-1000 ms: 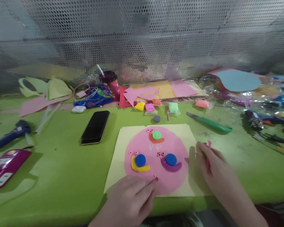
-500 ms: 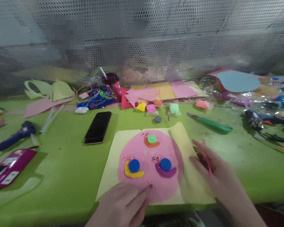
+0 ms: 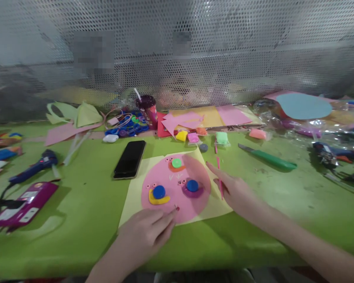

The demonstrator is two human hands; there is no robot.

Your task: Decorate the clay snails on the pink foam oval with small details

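A pale yellow sheet (image 3: 132,200) lies on the green table, bearing a pink paper circle (image 3: 162,177). On the circle are three snail figures with bottle-cap-like shells: a yellow snail (image 3: 164,199), a purple snail (image 3: 194,193) and an orange snail (image 3: 177,169). My left hand (image 3: 144,232) rests at the lower edge, its fingertips pinched against a small red ball (image 3: 177,208) on the circle. At the sheet's right edge is my right hand (image 3: 236,188), index finger extended. A thin pink stick (image 3: 219,177) is held in that hand, standing out from the fingers.
A black phone (image 3: 130,159) lies behind the sheet's left side. To the right is a green-handled knife (image 3: 271,158) with its blade showing. Glue guns (image 3: 35,168) lie at both sides. Packets of clay (image 3: 222,138) and a lidded cup (image 3: 147,110) stand farther back.
The sheet's curled right side now lies flatter. My right hand has moved to the left and farther up the sheet's edge with the pink stick. My left fingertips stay at the red ball.
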